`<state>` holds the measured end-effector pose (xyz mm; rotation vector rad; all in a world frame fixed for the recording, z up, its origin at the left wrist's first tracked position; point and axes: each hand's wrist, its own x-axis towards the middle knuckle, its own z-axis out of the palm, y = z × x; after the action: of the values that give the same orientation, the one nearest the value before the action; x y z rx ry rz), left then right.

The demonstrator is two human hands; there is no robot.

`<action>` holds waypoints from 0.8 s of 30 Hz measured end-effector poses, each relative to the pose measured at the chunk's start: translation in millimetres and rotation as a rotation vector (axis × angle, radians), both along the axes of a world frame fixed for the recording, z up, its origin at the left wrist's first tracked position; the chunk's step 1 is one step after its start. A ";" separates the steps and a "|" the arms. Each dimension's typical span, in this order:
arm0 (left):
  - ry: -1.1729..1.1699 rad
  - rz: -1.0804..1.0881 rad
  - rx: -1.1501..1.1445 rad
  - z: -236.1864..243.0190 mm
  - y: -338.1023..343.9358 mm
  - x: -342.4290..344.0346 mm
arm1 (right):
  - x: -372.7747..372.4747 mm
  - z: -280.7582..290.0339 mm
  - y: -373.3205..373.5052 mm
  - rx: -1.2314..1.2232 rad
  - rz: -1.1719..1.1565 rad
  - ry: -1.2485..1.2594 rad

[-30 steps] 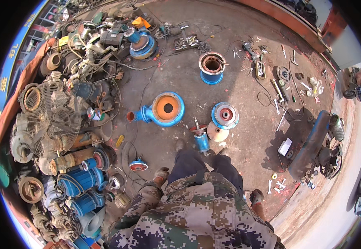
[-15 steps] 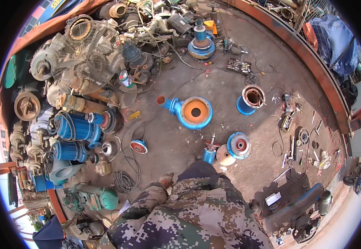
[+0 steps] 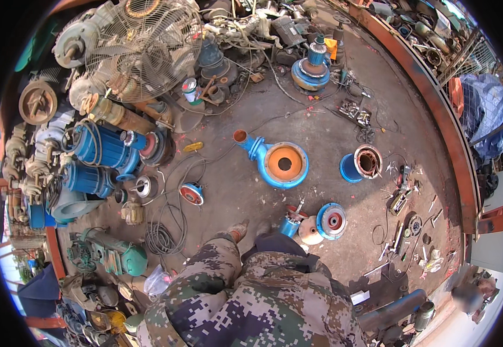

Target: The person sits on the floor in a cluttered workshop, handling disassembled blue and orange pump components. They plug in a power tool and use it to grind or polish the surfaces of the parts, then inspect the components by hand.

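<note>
My left hand (image 3: 239,231) shows at the end of a camouflage sleeve, low over the concrete floor; its fingers are too small and dark to make out, and nothing held is visible. My right hand is out of sight, behind or below my jacket. Right of the left hand stand a small blue cylindrical motor part (image 3: 289,226) with a shaft, a pale round plate (image 3: 309,231) and a blue flanged cover (image 3: 331,221). Ahead lies a blue pump casing (image 3: 300,173) with an orange inner face. A blue open-ended motor housing (image 3: 351,169) is to its right.
Blue motors (image 3: 89,180), a fan guard (image 3: 147,52) and a green tank (image 3: 133,259) crowd the left side. Coiled cable (image 3: 165,234) lies near a red-faced round part (image 3: 191,194). Hand tools (image 3: 399,202) are scattered at right. A rusty beam (image 3: 431,98) borders the floor.
The view has shifted and turned. My left sleeve and hand appear farther forward in the view. A clear plastic bag shows more fully at lower left. The pump parts keep their arrangement.
</note>
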<state>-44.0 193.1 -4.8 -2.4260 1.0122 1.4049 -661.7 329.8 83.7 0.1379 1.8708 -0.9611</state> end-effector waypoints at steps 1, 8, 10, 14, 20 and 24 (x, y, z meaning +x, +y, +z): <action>0.000 -0.007 0.005 11.3 -7.7 -4.7 | 1.7 3.4 -11.1 -0.001 0.004 0.016; 0.008 0.035 0.125 -13.0 27.4 9.8 | 13.6 14.9 -54.8 0.001 0.089 0.077; -0.086 -0.102 0.097 -49.5 57.1 33.4 | 27.0 11.3 -62.6 -0.005 0.108 0.057; -0.046 -0.628 0.033 -79.9 62.0 37.7 | 29.7 15.8 -63.2 -0.004 0.135 0.063; 0.017 -0.124 0.049 -72.1 51.1 37.6 | 43.8 8.7 -45.0 0.035 0.174 0.052; 0.019 -0.069 0.038 -86.1 73.1 46.1 | 53.1 3.2 -16.4 0.081 0.205 0.043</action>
<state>2.0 266.2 -90.9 -2.3322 1.0526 1.4141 -608.6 313.3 87.0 -0.0263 1.9222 -0.7545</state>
